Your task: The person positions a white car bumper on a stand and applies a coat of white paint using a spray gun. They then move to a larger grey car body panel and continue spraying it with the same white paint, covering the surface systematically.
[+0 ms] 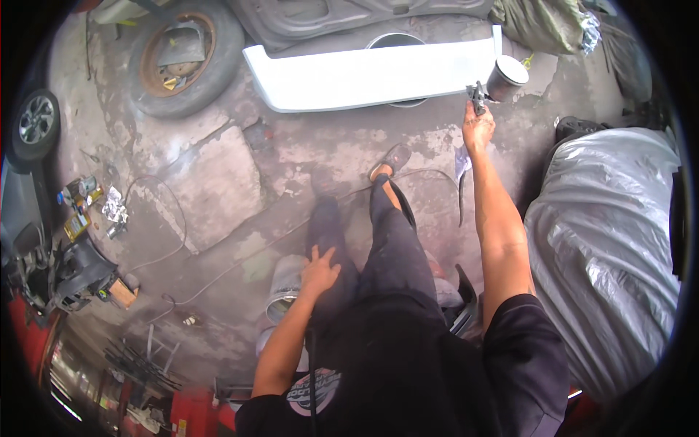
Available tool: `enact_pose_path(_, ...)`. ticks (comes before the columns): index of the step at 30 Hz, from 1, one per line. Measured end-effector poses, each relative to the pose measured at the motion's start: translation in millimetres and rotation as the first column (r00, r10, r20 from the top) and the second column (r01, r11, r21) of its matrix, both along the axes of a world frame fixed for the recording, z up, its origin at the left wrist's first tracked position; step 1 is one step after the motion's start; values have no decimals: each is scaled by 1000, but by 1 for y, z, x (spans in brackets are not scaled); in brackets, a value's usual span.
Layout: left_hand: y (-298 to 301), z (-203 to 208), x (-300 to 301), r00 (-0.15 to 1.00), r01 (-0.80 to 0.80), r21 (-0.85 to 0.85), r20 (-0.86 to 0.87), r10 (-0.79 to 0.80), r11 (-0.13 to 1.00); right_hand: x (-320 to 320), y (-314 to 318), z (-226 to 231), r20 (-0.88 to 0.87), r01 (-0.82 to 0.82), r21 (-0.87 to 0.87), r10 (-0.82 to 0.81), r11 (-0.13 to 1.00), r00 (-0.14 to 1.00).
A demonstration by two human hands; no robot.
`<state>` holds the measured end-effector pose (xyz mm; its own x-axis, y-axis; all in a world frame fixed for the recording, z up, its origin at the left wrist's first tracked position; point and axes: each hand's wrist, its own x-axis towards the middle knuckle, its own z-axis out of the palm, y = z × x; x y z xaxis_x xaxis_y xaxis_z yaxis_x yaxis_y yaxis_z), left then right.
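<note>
My right hand (pixel 478 130) reaches far forward, closed around the grip of a paint spray gun (pixel 502 84). The gun carries a dark round cup with a white top, and a hose hangs below my hand. Just left of the gun lies a long white body panel (pixel 371 76), shaped like a car spoiler with upturned ends. It rests above a round bin-like support (pixel 397 41), mostly hidden under it. My left hand (pixel 319 272) holds nothing. It lies on my left thigh with its fingers spread, beside a paint-stained bucket (pixel 284 288).
An old tyre on a rusty rim (pixel 153 69) lies at the far left. Silvery plastic sheeting (pixel 604 240) covers something large on the right. A thin hose (pixel 240 255) trails across the worn floor. Cans and car parts (pixel 80 266) crowd the left side.
</note>
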<state>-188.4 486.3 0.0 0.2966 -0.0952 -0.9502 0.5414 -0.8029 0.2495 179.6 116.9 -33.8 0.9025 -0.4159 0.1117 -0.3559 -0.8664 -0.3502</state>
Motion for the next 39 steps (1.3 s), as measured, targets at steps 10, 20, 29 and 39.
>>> enact_pose_path(10,3,3,0,1000,5,4,28,-5,1000,-20,122,-52,22,-152,226,151,962,988)
enact_pose_path(20,1,0,-13,997,-77,21,4,77,997,-53,319,-20,-302,-541,491,716,683,630)
enact_pose_path(29,-1,-4,-29,967,-255,-5,4,255,967,61,401,5,-289,-609,351,701,711,652)
enact_pose_path(39,4,-9,-28,971,-237,-2,33,237,972,42,381,-12,-168,-580,421,688,697,706)
